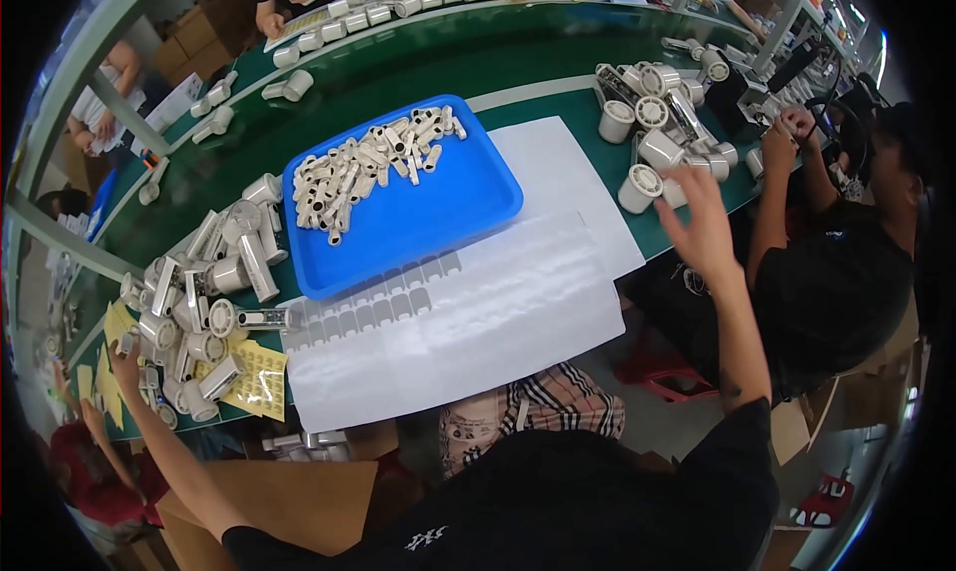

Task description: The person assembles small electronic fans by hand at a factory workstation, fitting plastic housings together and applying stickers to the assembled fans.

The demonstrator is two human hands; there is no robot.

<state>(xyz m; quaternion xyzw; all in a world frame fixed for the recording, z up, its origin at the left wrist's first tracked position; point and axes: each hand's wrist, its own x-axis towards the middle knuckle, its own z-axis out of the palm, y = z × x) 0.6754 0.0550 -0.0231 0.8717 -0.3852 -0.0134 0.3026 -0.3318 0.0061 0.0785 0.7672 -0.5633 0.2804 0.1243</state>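
Observation:
My left hand [126,365] is at the left end of the bench, its fingers closed on a small pale plastic part at the edge of a heap. That heap is of white plastic devices [227,275], each with a round barrel and a handle. My right hand [700,223] is raised with fingers apart, just beside a second heap of the same white devices [657,151]. It holds nothing that I can see. Between the hands a blue tray [418,208] carries many small white plastic pieces. A sheet of grey stickers [498,302], partly peeled, is spread in front of the tray.
Yellow sticker sheets [261,377] stick out under the left heap. Behind the tray runs a green belt [388,68], with more white devices [378,15] lined up on its far side. A co-worker [827,262] sits close on my right. A cardboard box [269,506] stands below the bench.

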